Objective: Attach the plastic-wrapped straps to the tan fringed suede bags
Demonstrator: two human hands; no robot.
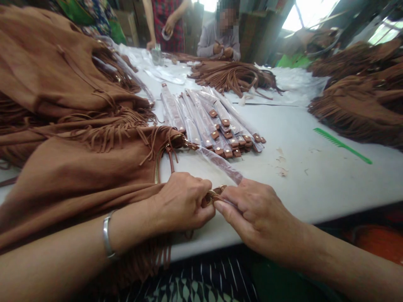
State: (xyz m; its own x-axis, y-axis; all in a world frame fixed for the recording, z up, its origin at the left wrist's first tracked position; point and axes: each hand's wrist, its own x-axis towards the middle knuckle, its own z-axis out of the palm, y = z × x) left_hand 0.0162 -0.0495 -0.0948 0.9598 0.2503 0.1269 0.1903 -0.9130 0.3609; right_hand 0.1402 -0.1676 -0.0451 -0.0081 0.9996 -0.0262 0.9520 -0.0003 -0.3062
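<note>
Near the front edge of the white table (299,184), both hands meet over the mouth of a brown fringed bag (78,167), which lies on its side to the left with its brass-coloured zipper (156,173) showing. The left hand (185,201), a silver bangle (107,235) on its wrist, has thumb and fingers closed on gold-toned hardware (210,194); the right hand (258,209) pinches the near end of a plastic-sleeved strap (220,162) right beside it — whether the two parts are hooked together is hidden by the fingers. From the right hand the strap runs up and leftward to a metal clip (190,145) at the bag's upper corner. Just beyond lies a pile of wrapped straps (204,121), clear film over them, their brown studded tabs (227,153) mostly facing the hands. To the right, a green comb (343,146) rests flat, near a stack of fringed bags (362,100) at the table's right side. More brown suede (56,63) is heaped at the left. Farther back are a bundle of brown fringe strips (233,77) and crumpled white plastic (166,73); behind them one person (218,40) sits, hands together — another, in red plaid (168,27), stands alongside.
</note>
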